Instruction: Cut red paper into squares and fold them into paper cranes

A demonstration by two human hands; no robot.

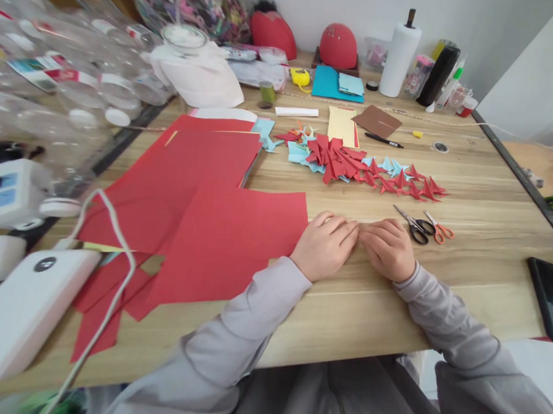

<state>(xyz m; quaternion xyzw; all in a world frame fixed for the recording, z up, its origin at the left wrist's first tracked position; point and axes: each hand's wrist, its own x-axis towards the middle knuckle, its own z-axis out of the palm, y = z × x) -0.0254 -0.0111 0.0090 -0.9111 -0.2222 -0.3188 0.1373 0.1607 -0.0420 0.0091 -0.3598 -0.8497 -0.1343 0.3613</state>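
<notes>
My left hand (326, 245) and my right hand (388, 247) meet at the fingertips over the wooden table. Both have their fingers bent and closed; whatever they hold, if anything, is hidden beneath them. A large sheet of red paper (237, 242) lies just left of my left hand, its right edge close to the knuckles. To the right of my right hand are black-handled scissors (419, 229) and orange-handled scissors (441, 230). Beyond my hands is a pile of folded red paper pieces (337, 159), with folded light blue pieces (300, 152) among them.
A white power bank (34, 312) with a white cable (118, 223) lies at the left, near red paper strips (98, 321). Many plastic bottles (79, 85) crowd the far left. A black pen (384, 140), yellow tape measure (300, 78) and paper roll (400, 59) stand farther back. A phone (550, 298) lies right.
</notes>
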